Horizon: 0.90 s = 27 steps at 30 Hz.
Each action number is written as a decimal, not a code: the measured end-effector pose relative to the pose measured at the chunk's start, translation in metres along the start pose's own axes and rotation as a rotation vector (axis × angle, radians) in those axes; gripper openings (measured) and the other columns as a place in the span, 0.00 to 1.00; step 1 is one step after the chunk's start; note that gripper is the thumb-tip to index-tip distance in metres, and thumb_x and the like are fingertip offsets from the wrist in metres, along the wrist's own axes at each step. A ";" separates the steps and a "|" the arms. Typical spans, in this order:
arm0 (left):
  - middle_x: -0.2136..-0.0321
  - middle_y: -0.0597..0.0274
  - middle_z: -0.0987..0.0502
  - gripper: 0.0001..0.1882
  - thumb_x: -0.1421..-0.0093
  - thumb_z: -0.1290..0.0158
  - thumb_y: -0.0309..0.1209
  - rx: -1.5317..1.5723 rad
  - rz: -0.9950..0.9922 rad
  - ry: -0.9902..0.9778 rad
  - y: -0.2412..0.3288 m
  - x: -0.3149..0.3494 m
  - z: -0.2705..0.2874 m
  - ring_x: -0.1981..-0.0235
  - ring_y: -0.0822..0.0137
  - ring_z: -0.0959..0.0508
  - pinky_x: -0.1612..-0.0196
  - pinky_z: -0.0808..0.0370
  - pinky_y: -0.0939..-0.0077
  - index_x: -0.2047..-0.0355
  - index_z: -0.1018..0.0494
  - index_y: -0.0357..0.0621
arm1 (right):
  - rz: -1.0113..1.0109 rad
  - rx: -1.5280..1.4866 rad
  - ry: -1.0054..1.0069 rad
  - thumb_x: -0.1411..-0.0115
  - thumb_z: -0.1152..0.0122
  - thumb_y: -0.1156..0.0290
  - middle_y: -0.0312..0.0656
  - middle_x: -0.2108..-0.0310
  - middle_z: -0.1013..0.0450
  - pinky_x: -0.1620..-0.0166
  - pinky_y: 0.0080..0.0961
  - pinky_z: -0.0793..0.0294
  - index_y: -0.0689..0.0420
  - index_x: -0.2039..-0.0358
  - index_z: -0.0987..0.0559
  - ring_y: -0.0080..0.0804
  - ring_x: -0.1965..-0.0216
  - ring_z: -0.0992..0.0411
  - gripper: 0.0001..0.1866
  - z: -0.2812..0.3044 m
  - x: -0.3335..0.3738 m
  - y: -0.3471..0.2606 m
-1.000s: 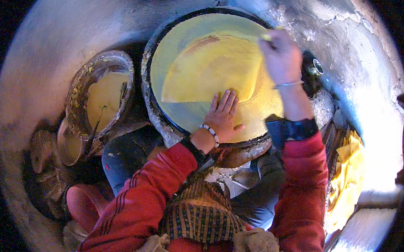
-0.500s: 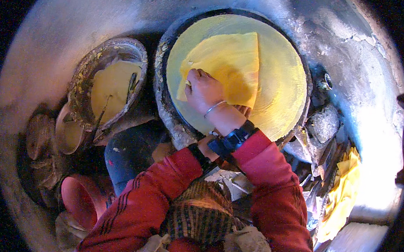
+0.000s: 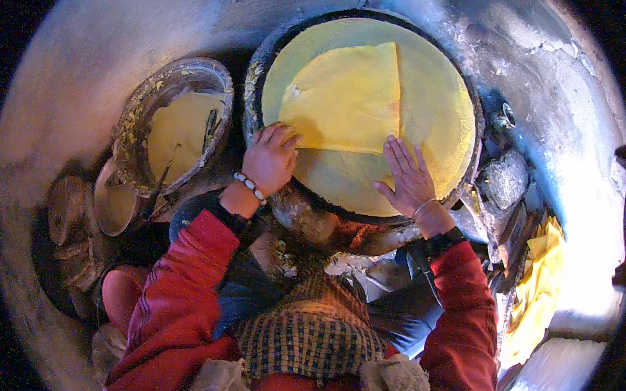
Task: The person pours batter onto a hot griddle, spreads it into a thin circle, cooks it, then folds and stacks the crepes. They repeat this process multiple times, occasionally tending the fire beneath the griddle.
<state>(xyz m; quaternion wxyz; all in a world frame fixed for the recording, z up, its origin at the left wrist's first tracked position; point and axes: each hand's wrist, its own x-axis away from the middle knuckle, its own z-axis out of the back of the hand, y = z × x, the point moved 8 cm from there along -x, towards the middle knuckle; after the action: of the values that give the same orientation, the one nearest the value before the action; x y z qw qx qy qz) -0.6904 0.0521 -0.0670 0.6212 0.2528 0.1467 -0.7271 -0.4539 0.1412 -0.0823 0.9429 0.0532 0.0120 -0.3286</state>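
Note:
A thin yellow flatbread [image 3: 345, 99] lies folded into a wedge on a large round griddle [image 3: 328, 179], with a rounded outer edge at upper left and straight edges at right and bottom. By the wedge's lower left corner is my left hand [image 3: 269, 160], its fingers bent and slightly apart. Whether its fingertips press on the flatbread or only rest beside it, I cannot tell. My right hand [image 3: 410, 179] is open, palm down and fingers spread, its fingertips at the lower right corner of the fold. Neither hand visibly grips anything.
Left of the griddle, a crusted pot [image 3: 131, 128] holds pale yellow batter with a thin handle standing in it. A small bowl [image 3: 110, 204] sits beside it. Folded yellow sheets [image 3: 536, 289] are stacked at right, near a grey lump [image 3: 506, 179] and a curved plastered wall [image 3: 542, 73].
My crossed arms have come apart, left hand to the left and right hand to the right. The flatbread's lower edge now lies straight and flat, and my right hand has let go of its left side.

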 end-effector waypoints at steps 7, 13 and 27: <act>0.51 0.62 0.26 0.12 0.44 0.47 0.36 -0.081 0.003 -0.206 -0.023 0.002 -0.024 0.45 0.57 0.31 0.44 0.37 0.52 0.60 0.22 0.52 | -0.048 -0.030 0.218 0.40 0.50 0.43 0.43 0.30 0.53 0.31 0.49 0.63 0.56 0.32 0.47 0.38 0.30 0.55 0.43 0.023 0.010 0.001; 0.64 0.65 0.23 0.05 0.49 0.42 0.32 -0.067 -0.037 -0.049 -0.026 -0.002 -0.013 0.53 0.60 0.27 0.49 0.35 0.58 0.70 0.22 0.50 | -0.357 -0.225 0.287 0.47 0.37 0.58 0.43 0.52 0.29 0.44 0.46 0.38 0.52 0.54 0.25 0.44 0.48 0.34 0.21 0.012 0.016 0.045; 0.69 0.54 0.21 0.06 0.44 0.40 0.30 0.302 0.240 0.109 -0.054 -0.022 0.013 0.65 0.52 0.22 0.59 0.25 0.62 0.68 0.22 0.43 | -0.335 -0.121 0.374 0.51 0.37 0.51 0.42 0.61 0.28 0.53 0.44 0.35 0.53 0.63 0.25 0.44 0.54 0.32 0.21 0.008 -0.018 0.032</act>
<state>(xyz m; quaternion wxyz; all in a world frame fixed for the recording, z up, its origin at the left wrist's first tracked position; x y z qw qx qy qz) -0.7428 0.0737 -0.0496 0.6496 0.3978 0.0380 -0.6468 -0.4485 0.1761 -0.0702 0.8582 0.0539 0.2146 -0.4633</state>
